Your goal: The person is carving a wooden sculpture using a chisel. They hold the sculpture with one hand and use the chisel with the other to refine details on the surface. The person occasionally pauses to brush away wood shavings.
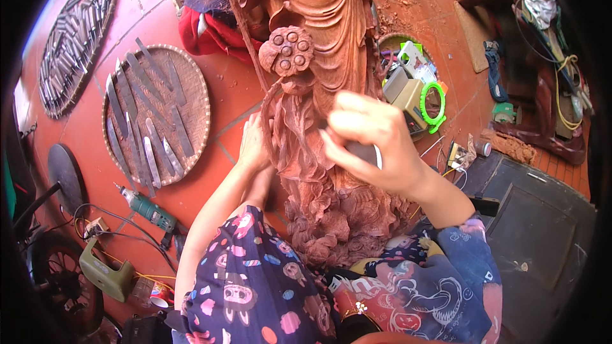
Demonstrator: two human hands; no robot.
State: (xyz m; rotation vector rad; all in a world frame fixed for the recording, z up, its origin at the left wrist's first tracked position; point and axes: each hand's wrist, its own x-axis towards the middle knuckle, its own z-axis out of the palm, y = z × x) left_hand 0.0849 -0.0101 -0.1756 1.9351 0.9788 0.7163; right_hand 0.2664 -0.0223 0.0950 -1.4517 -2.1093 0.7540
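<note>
A large reddish wooden carving with folds, a lotus seed pod and leafy shapes lies on the floor in front of me. My left hand rests flat against its left side. My right hand is closed around a small dark piece with a pale edge, pressed onto the carved folds near the middle. Both forearms come up from the lower edge in patterned sleeves.
A round woven tray with several chisels lies to the left, another tray of tools beyond it. A green power drill, cords and a planer sit lower left. Boxes, a green ring and wires lie right.
</note>
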